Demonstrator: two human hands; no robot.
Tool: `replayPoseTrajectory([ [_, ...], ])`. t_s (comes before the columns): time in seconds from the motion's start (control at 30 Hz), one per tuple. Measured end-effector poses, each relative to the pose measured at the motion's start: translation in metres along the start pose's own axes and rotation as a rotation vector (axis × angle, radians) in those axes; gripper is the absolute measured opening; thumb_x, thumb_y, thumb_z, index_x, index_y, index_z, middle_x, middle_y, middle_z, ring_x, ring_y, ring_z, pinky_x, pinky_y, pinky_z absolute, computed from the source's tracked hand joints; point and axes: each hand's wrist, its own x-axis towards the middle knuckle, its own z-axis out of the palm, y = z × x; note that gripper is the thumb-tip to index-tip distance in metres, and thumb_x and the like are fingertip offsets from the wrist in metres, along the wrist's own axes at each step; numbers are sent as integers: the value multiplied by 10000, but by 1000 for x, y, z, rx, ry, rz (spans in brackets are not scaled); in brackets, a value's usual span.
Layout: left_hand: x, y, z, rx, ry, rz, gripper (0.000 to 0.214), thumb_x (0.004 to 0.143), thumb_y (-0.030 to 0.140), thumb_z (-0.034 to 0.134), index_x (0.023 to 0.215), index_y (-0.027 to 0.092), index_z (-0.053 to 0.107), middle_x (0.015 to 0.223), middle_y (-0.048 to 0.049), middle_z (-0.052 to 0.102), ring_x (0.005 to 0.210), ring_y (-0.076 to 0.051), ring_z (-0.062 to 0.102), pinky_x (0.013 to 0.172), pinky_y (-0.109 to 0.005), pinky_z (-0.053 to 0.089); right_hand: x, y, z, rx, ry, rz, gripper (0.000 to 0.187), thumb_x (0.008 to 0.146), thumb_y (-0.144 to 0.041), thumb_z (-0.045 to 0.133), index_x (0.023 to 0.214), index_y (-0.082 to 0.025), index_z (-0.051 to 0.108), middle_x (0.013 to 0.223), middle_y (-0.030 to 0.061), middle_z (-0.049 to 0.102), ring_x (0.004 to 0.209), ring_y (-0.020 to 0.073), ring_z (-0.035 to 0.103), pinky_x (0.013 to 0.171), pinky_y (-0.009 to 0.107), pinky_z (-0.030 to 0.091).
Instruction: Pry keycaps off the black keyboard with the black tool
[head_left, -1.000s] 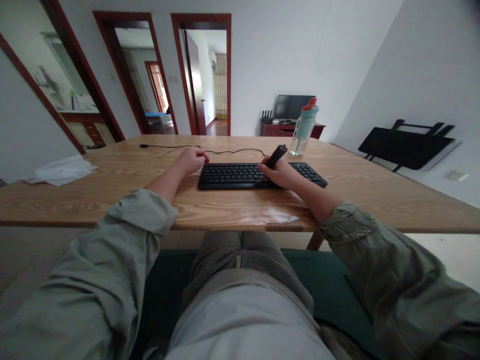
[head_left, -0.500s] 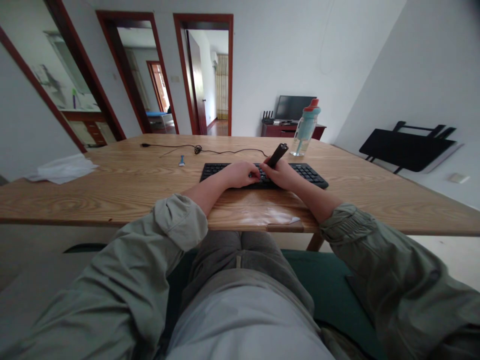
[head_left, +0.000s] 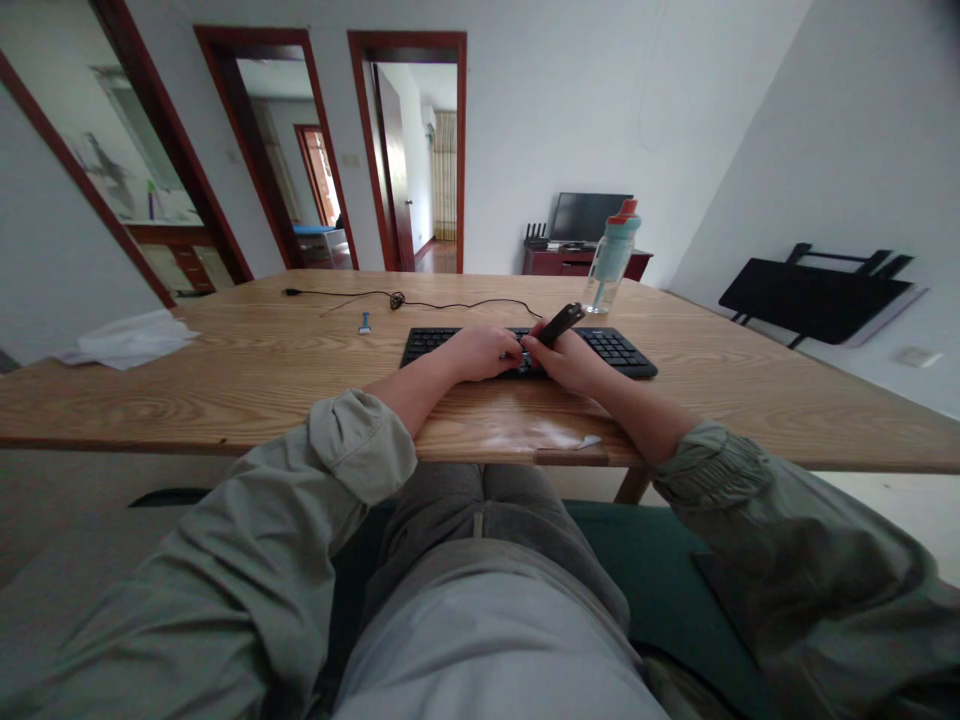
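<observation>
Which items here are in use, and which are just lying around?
In use:
keyboard, under both hands
dark tool, held in right hand
left hand, on the keys beside the tool

Lying about:
bottle
cable
small blue item
white cloth

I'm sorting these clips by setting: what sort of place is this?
Most likely a room in a home. A wooden table holds a keyboard and a water bottle, a TV stands on a low cabinet, and open doorways lead to other rooms.
</observation>
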Motion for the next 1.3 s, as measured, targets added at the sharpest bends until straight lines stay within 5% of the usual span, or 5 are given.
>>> replayPoseTrajectory([
  [0.53,-2,0,1,-3,2,-14,242,921,238,537,892,209,775,952,-48,767,873,-175,688,781,-262,493,-5,-11,-2,-97,8,-86,242,930,-422,478,812,-215,523,759,49,617,730,213,538,718,352,435],
  [0.97,2,-3,7,-94,-11,-102,237,922,285,562,1005,201,768,1013,-50,767,896,-182,688,815,-271,502,24,13,0,45,-60,41,286,878,-473,528,804,-199,558,701,35,596,748,208,549,723,352,465],
  [1.3,-1,8,4,-10,-2,-97,262,935,274,520,884,167,753,962,-87,757,867,-210,689,756,-289,498,0,-5,-4,-42,-30,-152,219,928,-407,499,859,-210,568,823,64,637,779,225,552,791,387,464],
])
